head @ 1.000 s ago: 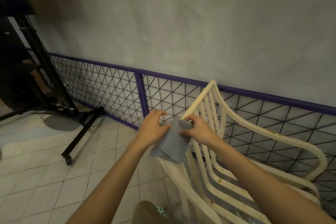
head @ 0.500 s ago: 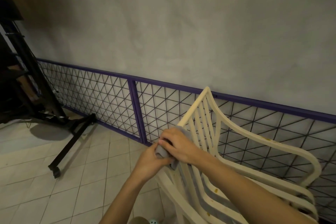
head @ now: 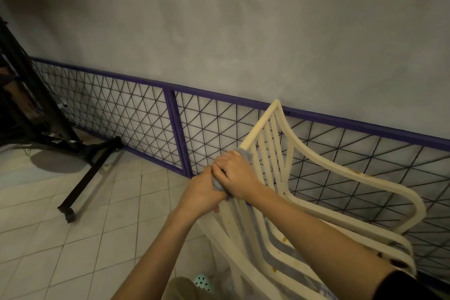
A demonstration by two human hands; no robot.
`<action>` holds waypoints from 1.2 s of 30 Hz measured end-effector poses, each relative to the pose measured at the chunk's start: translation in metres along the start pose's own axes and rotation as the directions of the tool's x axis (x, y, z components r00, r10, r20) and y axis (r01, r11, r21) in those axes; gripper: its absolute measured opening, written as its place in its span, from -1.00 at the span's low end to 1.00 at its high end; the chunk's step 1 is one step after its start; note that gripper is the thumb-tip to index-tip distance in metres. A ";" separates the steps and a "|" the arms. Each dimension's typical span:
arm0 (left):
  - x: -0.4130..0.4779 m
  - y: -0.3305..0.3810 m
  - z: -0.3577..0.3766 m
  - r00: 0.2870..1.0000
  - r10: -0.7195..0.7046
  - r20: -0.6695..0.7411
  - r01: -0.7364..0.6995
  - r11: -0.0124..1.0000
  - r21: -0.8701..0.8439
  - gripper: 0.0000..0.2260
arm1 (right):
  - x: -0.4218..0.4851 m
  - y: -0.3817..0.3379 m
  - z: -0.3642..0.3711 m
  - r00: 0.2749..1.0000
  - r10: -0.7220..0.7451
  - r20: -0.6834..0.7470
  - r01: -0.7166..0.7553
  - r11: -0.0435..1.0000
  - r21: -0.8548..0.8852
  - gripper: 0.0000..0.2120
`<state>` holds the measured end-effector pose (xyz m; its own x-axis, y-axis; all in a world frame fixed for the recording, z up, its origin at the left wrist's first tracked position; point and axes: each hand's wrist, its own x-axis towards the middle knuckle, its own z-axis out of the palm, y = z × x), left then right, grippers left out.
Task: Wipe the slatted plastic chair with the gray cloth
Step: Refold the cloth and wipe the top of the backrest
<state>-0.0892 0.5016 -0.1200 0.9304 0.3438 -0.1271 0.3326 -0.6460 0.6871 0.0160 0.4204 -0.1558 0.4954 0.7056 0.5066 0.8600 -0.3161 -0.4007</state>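
The cream slatted plastic chair (head: 316, 168) stands at the right, its back toward me, with brown spots on the armrest and slats. The gray cloth (head: 245, 153) is bunched against the top left edge of the chair back; only small bits show between my hands. My right hand (head: 235, 174) grips the cloth from above, fingers curled over it. My left hand (head: 203, 193) sits just below and left, its fingers curled around the cloth's lower part and touching the right hand.
A purple-framed wire mesh panel (head: 175, 129) runs along the gray wall behind the chair. A black wheeled stand (head: 80, 178) stands at the left on the tiled floor (head: 73, 238). A mint spotted shoe (head: 203, 282) shows at the bottom edge.
The cloth, first spread between both hands, is now bunched up. Both hands have closed together on it at the chair back's upper left edge.
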 end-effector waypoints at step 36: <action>0.069 0.017 0.010 0.989 -0.011 0.145 0.000 0.997 0.073 -0.85 | 0.009 0.054 -0.004 0.989 -0.043 -0.141 0.056 0.995 0.088 -0.69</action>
<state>-0.0174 0.5073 -0.1243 0.9392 0.2486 -0.2369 0.3433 -0.6939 0.6329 0.0675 0.4074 -0.1700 0.4706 0.6223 0.6256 0.8719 -0.2191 -0.4379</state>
